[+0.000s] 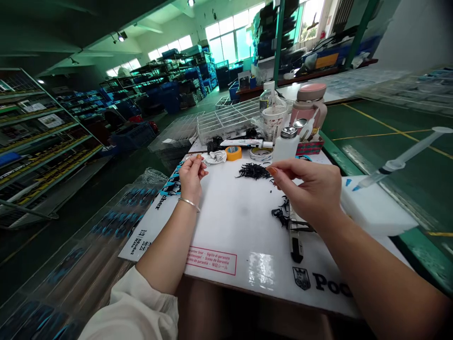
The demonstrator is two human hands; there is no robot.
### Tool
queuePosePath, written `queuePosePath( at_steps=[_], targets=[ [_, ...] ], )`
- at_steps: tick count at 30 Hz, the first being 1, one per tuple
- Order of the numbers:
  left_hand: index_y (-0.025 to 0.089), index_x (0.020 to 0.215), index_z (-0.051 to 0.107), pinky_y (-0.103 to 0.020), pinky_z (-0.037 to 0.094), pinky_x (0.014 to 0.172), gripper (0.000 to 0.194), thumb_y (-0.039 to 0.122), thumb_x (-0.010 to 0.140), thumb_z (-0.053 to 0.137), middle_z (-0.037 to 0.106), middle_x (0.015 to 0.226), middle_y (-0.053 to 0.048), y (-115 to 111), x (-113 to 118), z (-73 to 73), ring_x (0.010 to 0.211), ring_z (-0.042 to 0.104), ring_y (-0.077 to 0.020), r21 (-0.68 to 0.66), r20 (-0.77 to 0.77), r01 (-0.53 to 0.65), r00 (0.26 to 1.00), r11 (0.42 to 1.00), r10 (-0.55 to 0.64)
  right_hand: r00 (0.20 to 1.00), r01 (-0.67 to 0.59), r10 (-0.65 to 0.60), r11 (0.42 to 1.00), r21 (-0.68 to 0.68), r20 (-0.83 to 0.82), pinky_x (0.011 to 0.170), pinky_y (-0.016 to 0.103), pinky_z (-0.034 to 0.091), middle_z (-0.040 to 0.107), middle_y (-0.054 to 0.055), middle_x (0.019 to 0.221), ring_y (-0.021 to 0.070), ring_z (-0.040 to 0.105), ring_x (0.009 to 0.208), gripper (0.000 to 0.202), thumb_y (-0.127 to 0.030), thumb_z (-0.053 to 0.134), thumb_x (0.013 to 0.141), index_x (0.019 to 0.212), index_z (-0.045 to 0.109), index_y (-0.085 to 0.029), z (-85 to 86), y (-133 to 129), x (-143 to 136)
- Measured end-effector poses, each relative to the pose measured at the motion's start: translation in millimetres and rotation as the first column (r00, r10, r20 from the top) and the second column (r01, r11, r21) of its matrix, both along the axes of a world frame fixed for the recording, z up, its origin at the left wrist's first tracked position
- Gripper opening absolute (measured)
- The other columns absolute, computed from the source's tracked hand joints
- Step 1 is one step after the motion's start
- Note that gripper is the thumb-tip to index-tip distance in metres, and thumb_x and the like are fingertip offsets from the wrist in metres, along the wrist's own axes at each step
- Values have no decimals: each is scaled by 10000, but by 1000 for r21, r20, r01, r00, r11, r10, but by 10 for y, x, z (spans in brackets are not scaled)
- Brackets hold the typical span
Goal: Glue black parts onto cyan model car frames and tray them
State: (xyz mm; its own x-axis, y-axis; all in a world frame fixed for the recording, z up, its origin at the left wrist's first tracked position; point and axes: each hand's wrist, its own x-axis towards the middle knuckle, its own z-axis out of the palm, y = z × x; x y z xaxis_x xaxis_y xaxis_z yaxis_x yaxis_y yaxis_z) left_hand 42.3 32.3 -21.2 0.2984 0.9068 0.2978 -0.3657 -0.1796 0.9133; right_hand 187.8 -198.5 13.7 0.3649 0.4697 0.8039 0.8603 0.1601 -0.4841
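My left hand (191, 178) is raised over the board's left side, thumb and fingertips pressed together; whatever may be between them is too small to make out. Over the right side, my right hand (313, 189) pinches with thumb and forefinger, and I cannot make out what it holds. Just left of its fingertips lies a pile of thin black strips (252, 171) on the white printed board (226, 217). Below the right hand, partly hidden by it, is a utility knife (296, 243) with more black pieces (279, 217) beside it. Black and blue parts (172, 183) lie near my left hand.
Behind the pile stand a yellow tape roll (233, 153), a white tube (244, 142), a dispenser bottle (286, 145) and a pink flask (308, 106). A syringe (398, 164) leans on a white foam block (378, 210) at right. Clear trays (106, 245) are at left.
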Motion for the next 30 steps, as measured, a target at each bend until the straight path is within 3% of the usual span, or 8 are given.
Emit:
queuePosePath(
  at_steps=[30],
  targets=[
    [150,773,604,-155,436,488,338,423,673,775,534,611,41,-30,15,2,462,449,-34,-33,5,21,1000,999,-21,1000,-10,10,1000,11,13,511,208,416,611,-55,562,79,557,490,75,-194,652,834,782,705,-202,31,-20,-12]
  ],
)
